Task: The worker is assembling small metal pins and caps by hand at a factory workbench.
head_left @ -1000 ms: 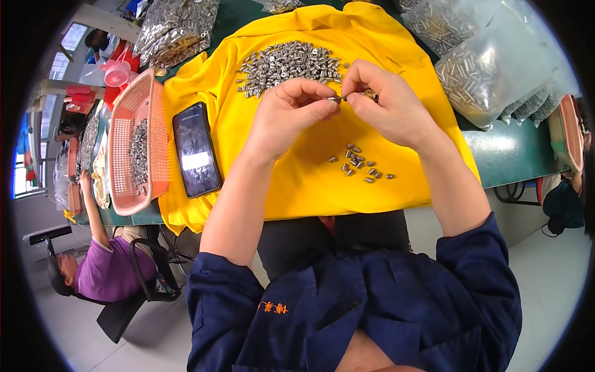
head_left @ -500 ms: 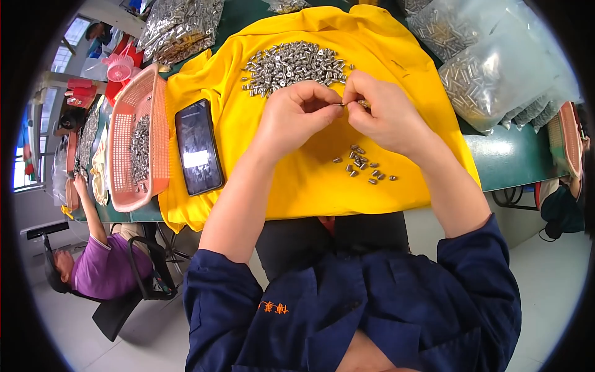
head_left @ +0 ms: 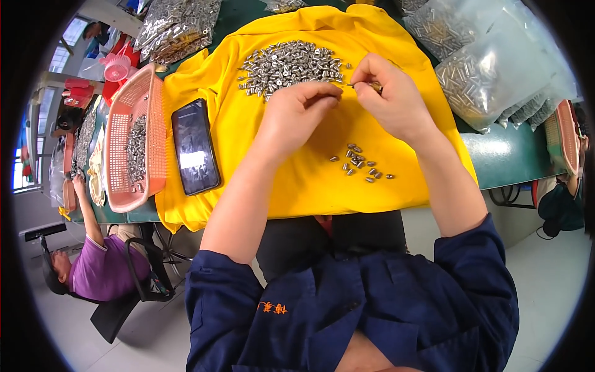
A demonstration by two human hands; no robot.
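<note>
Green and crowded, the table (head_left: 514, 155) in front of me is mostly covered by a yellow cloth (head_left: 297, 173) spread over its near edge. On the far part of that cloth I see a big heap of small metal pieces (head_left: 288, 61), and nearer to me a little cluster of the same pieces (head_left: 361, 166) lies loose.

Both hands are raised over the cloth between the heap and the cluster. My right hand (head_left: 393, 99) has its grip pinched shut on a thin pin-like part (head_left: 365, 85), with a brassy end showing at the fingertips. My left hand (head_left: 297, 111) sits just beside it, fingers curled together at the heap's near edge; whether that grip has hold of anything I cannot tell.

A dark phone (head_left: 195, 147) lies on the cloth to the left, and beyond it a pink basket (head_left: 118, 167) carries more metal pieces. Clear bags of metal parts (head_left: 489, 68) are piled at the far right.
</note>
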